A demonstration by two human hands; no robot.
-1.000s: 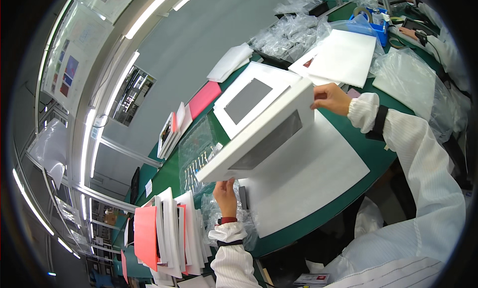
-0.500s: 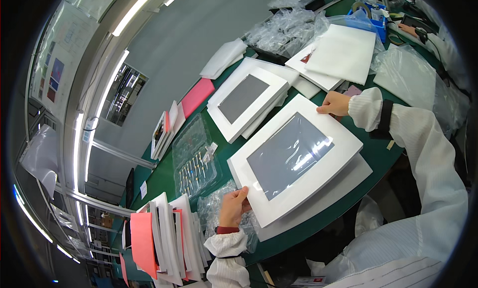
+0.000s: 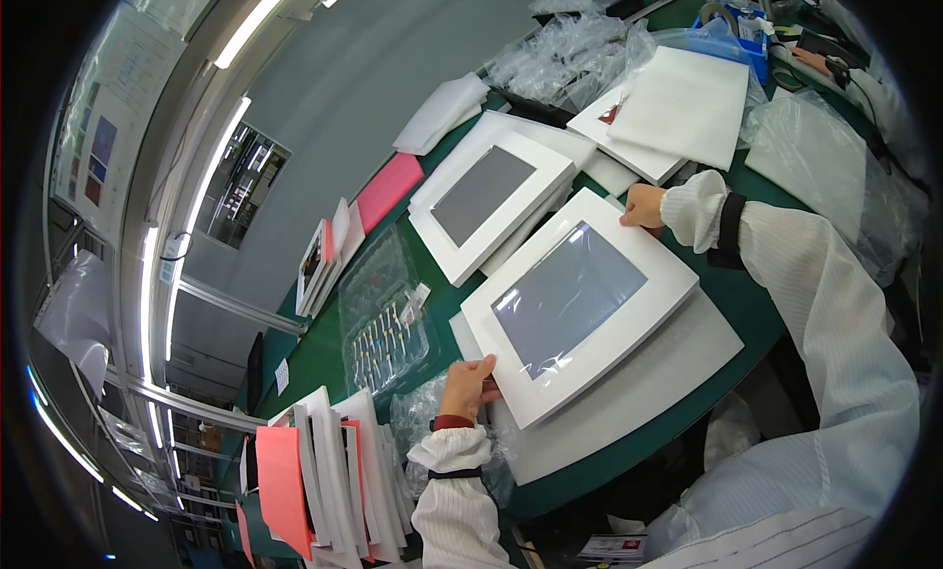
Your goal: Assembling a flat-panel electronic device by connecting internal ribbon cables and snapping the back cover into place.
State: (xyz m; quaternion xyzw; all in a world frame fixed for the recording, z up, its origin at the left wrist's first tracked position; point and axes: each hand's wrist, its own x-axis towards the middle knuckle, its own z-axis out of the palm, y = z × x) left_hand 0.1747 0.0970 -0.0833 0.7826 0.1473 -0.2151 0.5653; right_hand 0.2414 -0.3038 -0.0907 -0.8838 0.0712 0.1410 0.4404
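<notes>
Between my hands is a white-framed screen panel (image 3: 580,372) with a grey display covered by glossy film that catches the light. My left hand (image 3: 469,386) grips its near left edge, thumb on top. At the far right corner my right hand (image 3: 644,206) holds the frame, with its fingers partly hidden. Under the panel lies a white foam sheet (image 3: 678,372) on the green table (image 3: 629,466). Just beyond it, a second white-framed panel (image 3: 486,196) with a grey screen rests on white foam.
Beside my left forearm stand several white and pink foam sheets (image 3: 285,485). A clear plastic tray (image 3: 388,323) of small parts is left of the panel. Foam pads (image 3: 683,102), bagged items (image 3: 560,63) and a blue bin (image 3: 751,48) crowd the far side. A co-worker's hand (image 3: 815,60) shows there.
Both hands have drawn the panel slightly, its right side shifting left and its near edge rising. More of the foam sheet beneath now shows. My right hand has moved a little left.
</notes>
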